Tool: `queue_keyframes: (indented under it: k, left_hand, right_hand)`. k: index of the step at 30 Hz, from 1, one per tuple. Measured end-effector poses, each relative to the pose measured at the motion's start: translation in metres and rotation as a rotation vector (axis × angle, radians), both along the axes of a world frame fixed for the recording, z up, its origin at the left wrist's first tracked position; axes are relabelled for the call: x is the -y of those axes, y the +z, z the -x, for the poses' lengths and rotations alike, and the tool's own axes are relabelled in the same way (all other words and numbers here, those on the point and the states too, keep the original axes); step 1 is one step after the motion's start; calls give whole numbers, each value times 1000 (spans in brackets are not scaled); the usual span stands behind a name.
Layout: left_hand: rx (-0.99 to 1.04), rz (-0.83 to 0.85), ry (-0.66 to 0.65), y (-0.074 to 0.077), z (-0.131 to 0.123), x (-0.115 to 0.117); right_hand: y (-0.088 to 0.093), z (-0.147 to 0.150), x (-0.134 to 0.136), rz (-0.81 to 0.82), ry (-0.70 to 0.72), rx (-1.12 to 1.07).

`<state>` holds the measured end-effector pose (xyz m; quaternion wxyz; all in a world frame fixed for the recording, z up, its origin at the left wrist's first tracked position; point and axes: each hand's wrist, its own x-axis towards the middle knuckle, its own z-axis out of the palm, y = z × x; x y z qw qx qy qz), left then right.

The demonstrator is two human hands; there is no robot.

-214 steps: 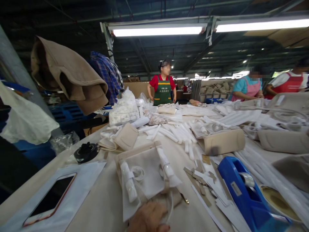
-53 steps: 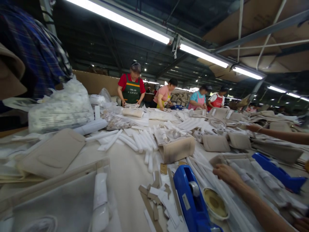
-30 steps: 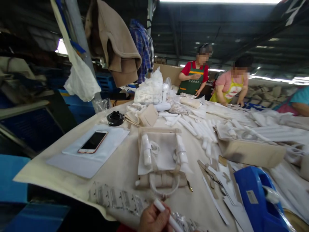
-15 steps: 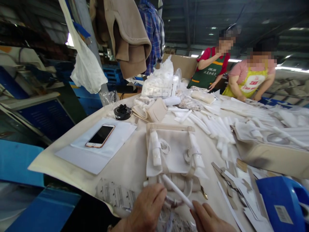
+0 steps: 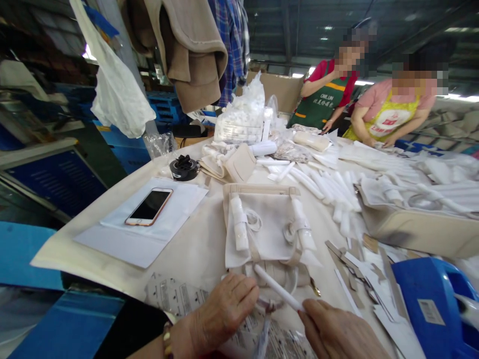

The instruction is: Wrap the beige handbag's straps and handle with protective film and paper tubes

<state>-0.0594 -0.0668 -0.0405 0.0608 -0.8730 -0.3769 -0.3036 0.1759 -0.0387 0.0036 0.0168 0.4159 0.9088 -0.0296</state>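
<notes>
At the table's near edge both my hands hold a thin white paper-wrapped stick (image 5: 277,288). My left hand (image 5: 220,311) has its fingers curled round the stick's left end and rests on a clear printed plastic bag (image 5: 175,299). My right hand (image 5: 337,331) pinches the stick's right end. Just beyond them lies a beige fabric bag (image 5: 267,227) with two white wrapped rolls strapped to it and a looped handle.
A phone (image 5: 149,206) lies on white sheets at the left. A blue tape dispenser (image 5: 436,301) stands at the right, with cut paper strips (image 5: 359,269) beside it. Many white rolls (image 5: 322,187) cover the middle. Two people (image 5: 325,97) work at the far end. Coats hang overhead.
My right hand joined my left on the white stick. The view tilted down slightly and the hands moved a little closer to the beige bag.
</notes>
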Motion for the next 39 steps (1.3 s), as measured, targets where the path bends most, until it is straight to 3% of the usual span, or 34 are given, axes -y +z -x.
queue_keyframes:
  k: [4, 8, 12, 16, 20, 25, 30, 35, 39]
  left_hand:
    - [-35, -31, -18, 0, 2, -4]
    - [-25, -12, -37, -4, 5, -5]
    - [-36, -105, -26, -5, 5, -6]
    - [-83, -99, -74, 0, -2, -10]
    - [-79, -39, -146, 2, -13, -16]
    - [-67, -10, -145, -1, -25, -20]
    - [-89, 78, -49, -6, -37, -22]
    - [-35, 13, 24, -14, -45, -22]
    - [34, -3, 57, -19, -50, -24]
  right_hand:
    - [6, 14, 0, 102, -55, 37]
    - [9, 13, 3, 126, -36, -15]
    - [9, 16, 5, 127, -78, -53]
    - [11, 28, 3, 116, -104, -45]
    - [21, 38, -1, 215, -116, 28]
    - [24, 40, -6, 331, -70, -11]
    - [19, 15, -16, 278, 27, -72]
    - [17, -13, -32, 149, 95, -105]
    - [6, -18, -42, 52, 141, -185]
